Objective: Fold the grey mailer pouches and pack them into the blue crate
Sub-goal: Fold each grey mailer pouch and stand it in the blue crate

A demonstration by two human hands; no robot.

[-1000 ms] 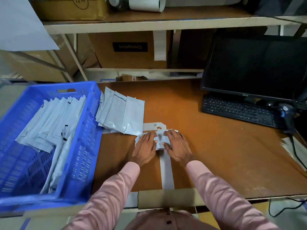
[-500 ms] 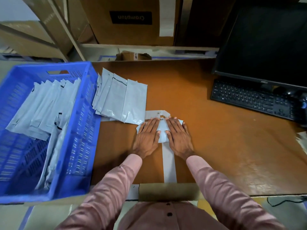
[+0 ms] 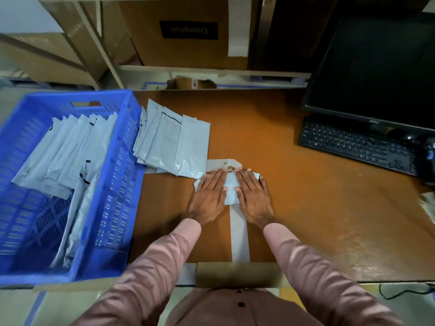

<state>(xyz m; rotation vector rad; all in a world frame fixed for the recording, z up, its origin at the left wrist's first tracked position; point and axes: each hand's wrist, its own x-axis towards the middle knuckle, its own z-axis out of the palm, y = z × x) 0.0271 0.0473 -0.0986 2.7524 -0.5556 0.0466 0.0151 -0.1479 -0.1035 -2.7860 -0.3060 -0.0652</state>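
Observation:
A small folded grey mailer pouch (image 3: pixel 231 189) lies flat on the brown table. My left hand (image 3: pixel 209 196) presses its left part with straight fingers. My right hand (image 3: pixel 253 196) presses its right part the same way, so most of the pouch is hidden. A fanned stack of unfolded grey pouches (image 3: pixel 171 142) lies just beyond my left hand, against the crate's wall. The blue crate (image 3: pixel 124 184) stands at the left and holds several grey pouches (image 3: pixel 63 156), leaning and lying in rows.
A black keyboard (image 3: pixel 355 144) and a dark monitor (image 3: pixel 376 71) take up the right rear of the table. White tape strips (image 3: pixel 239 234) run across the tabletop. Cardboard boxes (image 3: pixel 186 34) fill the shelves behind. The table's front edge runs just below my forearms.
My fingers went from curled on the pouch to flat, pressing it down. The view tilted downward, so the upper shelf left the frame.

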